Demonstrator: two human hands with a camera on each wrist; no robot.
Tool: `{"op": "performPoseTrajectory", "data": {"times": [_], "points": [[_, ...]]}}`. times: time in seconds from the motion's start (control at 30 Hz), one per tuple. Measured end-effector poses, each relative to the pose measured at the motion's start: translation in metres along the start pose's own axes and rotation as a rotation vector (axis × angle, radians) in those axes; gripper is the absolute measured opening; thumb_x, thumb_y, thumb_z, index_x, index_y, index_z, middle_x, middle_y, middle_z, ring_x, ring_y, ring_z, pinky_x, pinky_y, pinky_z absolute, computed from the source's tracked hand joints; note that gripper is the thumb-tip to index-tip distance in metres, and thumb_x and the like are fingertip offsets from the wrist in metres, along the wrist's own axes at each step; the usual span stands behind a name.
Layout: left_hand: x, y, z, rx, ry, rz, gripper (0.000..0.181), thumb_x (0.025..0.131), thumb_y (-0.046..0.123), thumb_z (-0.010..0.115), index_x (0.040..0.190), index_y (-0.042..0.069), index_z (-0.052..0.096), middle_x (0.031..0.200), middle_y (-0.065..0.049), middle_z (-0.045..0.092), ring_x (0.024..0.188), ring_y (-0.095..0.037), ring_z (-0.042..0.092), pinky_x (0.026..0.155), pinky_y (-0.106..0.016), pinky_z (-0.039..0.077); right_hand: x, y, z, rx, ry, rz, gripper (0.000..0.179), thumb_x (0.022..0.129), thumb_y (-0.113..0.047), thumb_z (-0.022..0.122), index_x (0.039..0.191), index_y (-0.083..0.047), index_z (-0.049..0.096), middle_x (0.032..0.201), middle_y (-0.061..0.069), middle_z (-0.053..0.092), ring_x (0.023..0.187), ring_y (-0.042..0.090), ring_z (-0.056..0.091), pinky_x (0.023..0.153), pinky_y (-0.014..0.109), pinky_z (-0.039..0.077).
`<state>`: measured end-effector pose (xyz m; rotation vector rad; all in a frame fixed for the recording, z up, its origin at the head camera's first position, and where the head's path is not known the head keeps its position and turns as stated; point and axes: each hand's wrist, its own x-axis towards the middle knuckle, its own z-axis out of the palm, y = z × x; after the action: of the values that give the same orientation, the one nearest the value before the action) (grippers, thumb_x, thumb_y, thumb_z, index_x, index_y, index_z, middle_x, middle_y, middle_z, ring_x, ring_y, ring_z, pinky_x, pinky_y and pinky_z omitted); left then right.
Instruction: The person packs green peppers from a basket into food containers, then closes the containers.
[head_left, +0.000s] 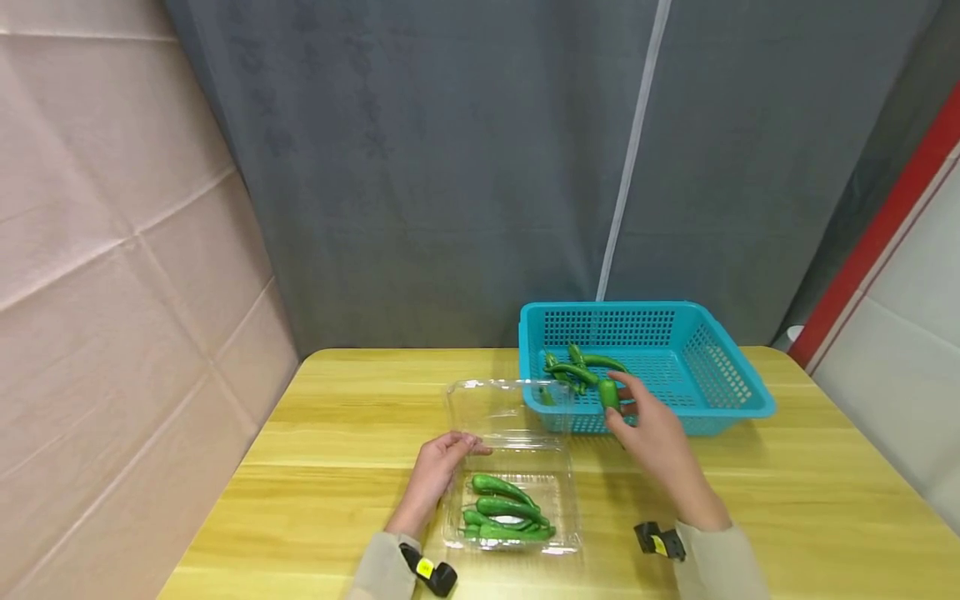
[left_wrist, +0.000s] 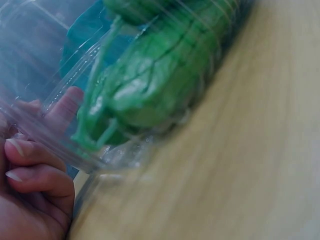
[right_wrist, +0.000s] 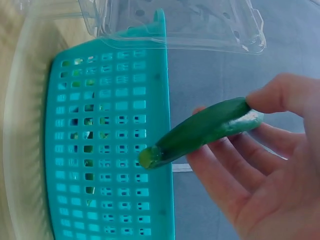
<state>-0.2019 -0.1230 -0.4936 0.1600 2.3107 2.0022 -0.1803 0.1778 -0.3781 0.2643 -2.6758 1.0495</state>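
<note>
My right hand (head_left: 656, 437) pinches a green pepper (right_wrist: 205, 131) between thumb and fingers, above the front rim of the blue basket (head_left: 750, 410). Its blunt, pale stem end points away from the palm in the right wrist view. At the left side of a clear plastic clamshell box (head_left: 573, 500), my left hand (head_left: 442, 467) grips the edge near the hinge, fingers curled there in the left wrist view. Several green peppers (head_left: 510, 507) lie side by side in the box's base. The raised lid (head_left: 487, 408) overlaps the basket's left front corner.
More green peppers (head_left: 577, 371) are heaped at the left end of the basket. Both stand on a wooden table (head_left: 337, 467). A grey curtain (head_left: 450, 167) hangs behind it, with a pale cloth wall (head_left: 135, 333) on the left.
</note>
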Motion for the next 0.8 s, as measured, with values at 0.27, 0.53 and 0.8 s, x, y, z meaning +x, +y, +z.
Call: {"op": "performPoseTrajectory", "data": {"times": [0.27, 0.53, 0.8], "points": [[0.000, 0.001, -0.001, -0.012, -0.009, -0.008, 0.039, 0.086, 0.044, 0.052, 0.105, 0.011, 0.062, 0.096, 0.001, 0.067, 0.037, -0.006, 0.029, 0.031, -0.021, 0.027, 0.000, 0.007, -0.001, 0.033, -0.025, -0.020, 0.052, 0.084, -0.019, 0.061, 0.131, -0.014, 0.039, 0.106, 0.011, 0.056, 0.092, 0.028, 0.056, 0.061, 0.036, 0.049], [-0.002, 0.000, -0.001, 0.004, -0.005, -0.011, 0.042, 0.086, 0.046, 0.052, 0.106, 0.011, 0.061, 0.096, 0.003, 0.067, 0.037, -0.005, 0.030, 0.031, -0.022, 0.027, -0.002, 0.008, -0.008, 0.090, -0.080, 0.000, 0.057, 0.080, -0.034, 0.066, 0.128, -0.015, 0.042, 0.104, 0.005, 0.056, 0.091, 0.020, 0.057, 0.066, 0.035, 0.048], [0.000, 0.000, -0.001, 0.004, -0.005, -0.012, 0.039, 0.086, 0.047, 0.052, 0.104, 0.014, 0.062, 0.096, 0.003, 0.067, 0.037, -0.006, 0.030, 0.031, -0.022, 0.027, -0.008, -0.001, -0.018, 0.029, -0.197, -0.044, 0.062, 0.073, -0.051, 0.065, 0.118, -0.011, 0.052, 0.091, -0.004, 0.060, 0.088, 0.015, 0.057, 0.072, 0.038, 0.048]]}}
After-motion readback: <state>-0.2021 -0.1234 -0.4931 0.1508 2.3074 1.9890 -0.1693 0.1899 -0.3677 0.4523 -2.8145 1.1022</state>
